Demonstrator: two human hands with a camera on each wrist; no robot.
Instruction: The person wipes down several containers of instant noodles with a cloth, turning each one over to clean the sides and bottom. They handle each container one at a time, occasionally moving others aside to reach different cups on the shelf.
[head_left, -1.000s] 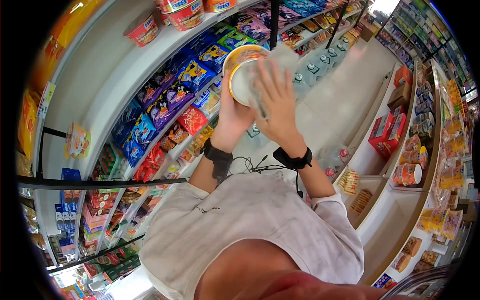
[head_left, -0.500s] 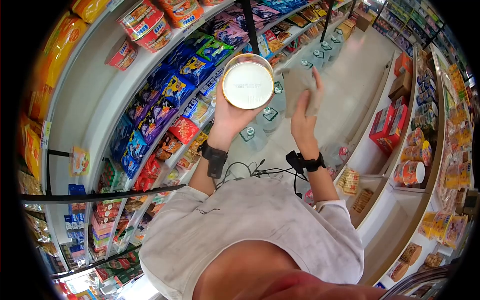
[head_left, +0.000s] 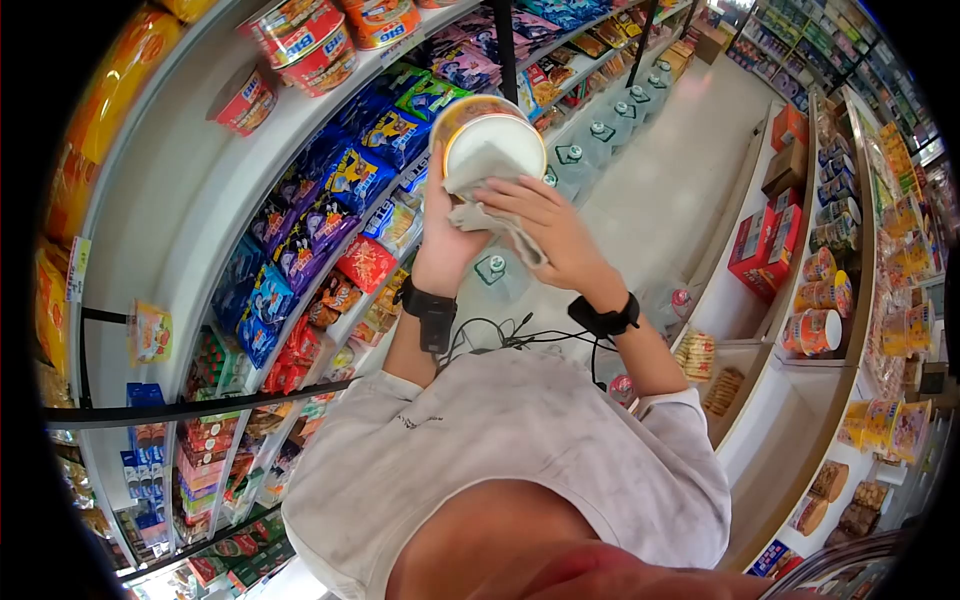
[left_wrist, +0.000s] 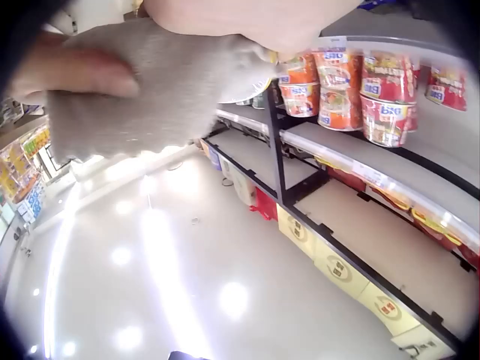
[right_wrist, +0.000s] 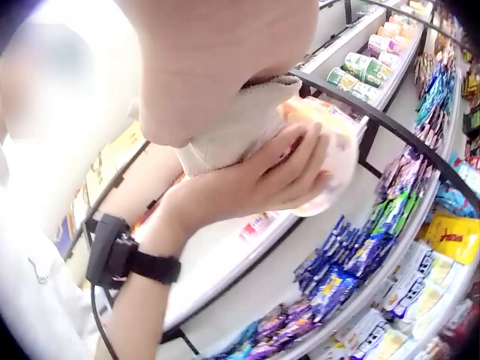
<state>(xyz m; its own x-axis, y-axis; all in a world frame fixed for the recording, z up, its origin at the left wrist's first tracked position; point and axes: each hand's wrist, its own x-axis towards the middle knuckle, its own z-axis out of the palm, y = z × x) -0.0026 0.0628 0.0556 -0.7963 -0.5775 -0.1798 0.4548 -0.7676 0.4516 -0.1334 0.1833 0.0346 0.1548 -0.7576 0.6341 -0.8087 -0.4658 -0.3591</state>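
Note:
My left hand (head_left: 450,250) grips an instant noodle tub (head_left: 510,142), tilted so that its white round end faces me. In the right wrist view the left fingers (right_wrist: 289,169) curl round the side of the tub (right_wrist: 339,154). A grey cloth (head_left: 478,172) lies against the lower part of the white end, under the fingers of my right hand (head_left: 558,235). In the left wrist view the right thumb (left_wrist: 97,75) presses the near side of the cloth (left_wrist: 169,86), which hides most of the tub there.
Red noodle tubs (head_left: 305,45) stand on the upper left shelf. Below hang or lie blue snack bags (head_left: 355,180). Large clear bottles (head_left: 500,275) line the floor along the shelves. On the right, a shelf holds more noodle tubs (head_left: 812,332) and red boxes (head_left: 765,250).
The right hand moved off the tub to the right with the cloth, then came back onto its white end. The tub turned to face me squarely, then tilted again in the left hand.

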